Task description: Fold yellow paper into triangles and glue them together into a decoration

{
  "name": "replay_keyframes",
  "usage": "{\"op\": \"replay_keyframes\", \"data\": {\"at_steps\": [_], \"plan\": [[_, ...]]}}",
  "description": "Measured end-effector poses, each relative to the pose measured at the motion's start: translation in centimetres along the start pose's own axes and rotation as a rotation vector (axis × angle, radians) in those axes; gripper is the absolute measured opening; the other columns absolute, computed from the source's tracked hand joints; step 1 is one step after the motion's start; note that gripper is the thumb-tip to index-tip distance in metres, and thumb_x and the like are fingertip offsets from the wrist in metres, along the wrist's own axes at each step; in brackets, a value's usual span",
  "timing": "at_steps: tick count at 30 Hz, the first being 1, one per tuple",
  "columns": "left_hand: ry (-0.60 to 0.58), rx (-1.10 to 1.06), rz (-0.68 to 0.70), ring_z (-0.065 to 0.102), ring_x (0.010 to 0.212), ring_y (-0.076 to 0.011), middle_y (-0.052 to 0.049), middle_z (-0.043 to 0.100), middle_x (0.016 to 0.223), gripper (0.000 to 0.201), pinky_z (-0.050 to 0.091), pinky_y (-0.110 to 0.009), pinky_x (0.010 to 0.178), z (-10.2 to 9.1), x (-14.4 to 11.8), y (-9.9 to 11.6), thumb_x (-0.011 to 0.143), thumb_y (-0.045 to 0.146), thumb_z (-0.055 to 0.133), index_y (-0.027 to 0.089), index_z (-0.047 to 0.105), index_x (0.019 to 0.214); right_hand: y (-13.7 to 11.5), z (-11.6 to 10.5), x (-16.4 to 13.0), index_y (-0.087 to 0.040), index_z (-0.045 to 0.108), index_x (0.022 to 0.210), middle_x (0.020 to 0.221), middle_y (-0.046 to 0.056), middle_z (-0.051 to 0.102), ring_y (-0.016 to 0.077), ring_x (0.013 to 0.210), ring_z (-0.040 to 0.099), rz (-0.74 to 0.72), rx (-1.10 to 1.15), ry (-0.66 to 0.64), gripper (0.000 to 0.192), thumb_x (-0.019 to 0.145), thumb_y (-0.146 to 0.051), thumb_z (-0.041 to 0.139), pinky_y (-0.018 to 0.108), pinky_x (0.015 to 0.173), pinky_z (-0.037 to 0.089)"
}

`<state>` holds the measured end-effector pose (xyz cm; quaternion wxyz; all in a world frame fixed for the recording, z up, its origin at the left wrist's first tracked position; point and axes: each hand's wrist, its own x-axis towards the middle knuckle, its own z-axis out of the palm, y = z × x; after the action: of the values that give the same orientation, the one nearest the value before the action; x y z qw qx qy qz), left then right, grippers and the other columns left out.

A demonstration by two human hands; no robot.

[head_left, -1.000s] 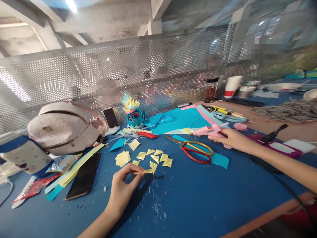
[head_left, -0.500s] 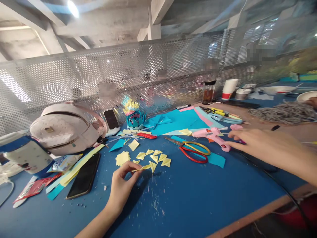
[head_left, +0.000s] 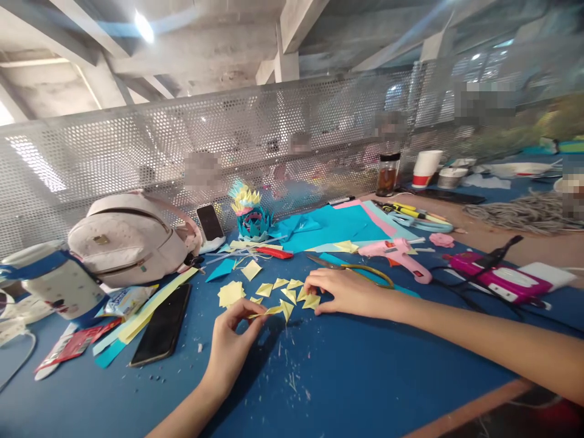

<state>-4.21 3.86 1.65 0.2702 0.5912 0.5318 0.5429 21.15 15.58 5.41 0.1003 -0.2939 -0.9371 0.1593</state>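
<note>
My left hand [head_left: 230,347] sits near the middle of the blue table [head_left: 365,377], thumb and fingers pinched on a strip of folded yellow paper [head_left: 271,311] that juts out to the right, its far end touching the little heap of yellow triangles [head_left: 292,292]. My right hand [head_left: 344,291] lies flat just right of that heap, fingers loosely spread and curled down, fingertips on the nearest triangle [head_left: 311,300] (I cannot tell whether it actually grips it). Behind the right hand lie the scissors [head_left: 360,269], partly hidden by it, and farther right the pink glue gun [head_left: 396,252] rests on the table, well apart from both hands. A stack of yellow squares [head_left: 229,294] sits left of the triangles. A black phone [head_left: 162,325] lies to the left, and beyond it a pale backpack [head_left: 130,240]. A paper flower [head_left: 250,213] stands at the far side by the mesh screen.
</note>
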Motion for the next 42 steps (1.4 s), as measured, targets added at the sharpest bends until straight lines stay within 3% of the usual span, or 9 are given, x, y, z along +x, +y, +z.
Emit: {"op": "replay_keyframes", "data": {"at_steps": [5,13,17,23,34,42], "plan": [[-0.018,-0.007,-0.028,0.068,0.075,-0.0189,-0.005,0.074,0.080,0.018,0.053,-0.027,0.069,0.0,-0.1,0.0,0.081,0.036,0.070,0.018,0.070,0.075,0.0,0.5,0.5,-0.023,0.068,0.095,0.099,0.003,0.070,0.0243,0.095,0.065,-0.011,0.052,0.021,0.013,0.092,-0.036,0.065,0.031,0.074,0.043],[-0.073,-0.025,-0.058,0.069,0.080,-0.0190,-0.006,0.075,0.085,0.018,0.055,-0.027,0.073,0.0,-0.1,0.2,0.083,0.036,0.069,0.019,0.069,0.077,-0.2,1.4,0.3,-0.022,0.071,0.090,0.093,0.003,0.071,0.0199,0.087,0.063,-0.004,0.219,0.113,0.021,0.096,-0.039,0.061,0.029,0.074,0.044],[-0.119,-0.043,-0.051,0.071,0.085,-0.0206,-0.008,0.075,0.089,0.020,0.057,-0.029,0.079,0.2,-0.2,0.3,0.083,0.037,0.070,0.019,0.068,0.076,-1.3,1.5,-0.1,-0.020,0.071,0.087,0.091,0.002,0.071,0.0168,0.080,0.063,-0.027,0.444,0.134,0.028,0.093,-0.046,0.064,0.027,0.072,0.047],[-0.145,-0.034,-0.058,0.069,0.076,-0.0184,-0.006,0.073,0.081,0.020,0.056,-0.027,0.072,0.7,-0.3,0.1,0.083,0.037,0.072,0.018,0.070,0.078,-3.0,1.9,-0.6,-0.019,0.069,0.084,0.088,0.002,0.070,0.0150,0.076,0.062,0.026,0.759,0.214,0.031,0.087,-0.049,0.070,0.025,0.068,0.048],[-0.193,-0.050,-0.096,0.065,0.076,-0.0177,-0.006,0.070,0.081,0.023,0.053,-0.025,0.072,0.8,-0.5,0.1,0.086,0.038,0.072,0.016,0.072,0.080,-3.5,3.3,-0.6,-0.017,0.071,0.080,0.082,0.003,0.070,0.0157,0.072,0.062,0.047,0.811,0.228,0.032,0.082,-0.049,0.076,0.026,0.065,0.048],[-0.173,-0.156,-0.190,0.054,0.067,-0.0119,-0.002,0.063,0.072,0.034,0.042,-0.019,0.061,1.3,-0.8,0.9,0.085,0.046,0.074,0.015,0.066,0.072,-3.8,3.9,-0.9,-0.017,0.071,0.079,0.082,0.001,0.070,0.0139,0.072,0.061,0.054,0.835,0.225,0.024,0.082,-0.039,0.078,0.023,0.064,0.047]]}}
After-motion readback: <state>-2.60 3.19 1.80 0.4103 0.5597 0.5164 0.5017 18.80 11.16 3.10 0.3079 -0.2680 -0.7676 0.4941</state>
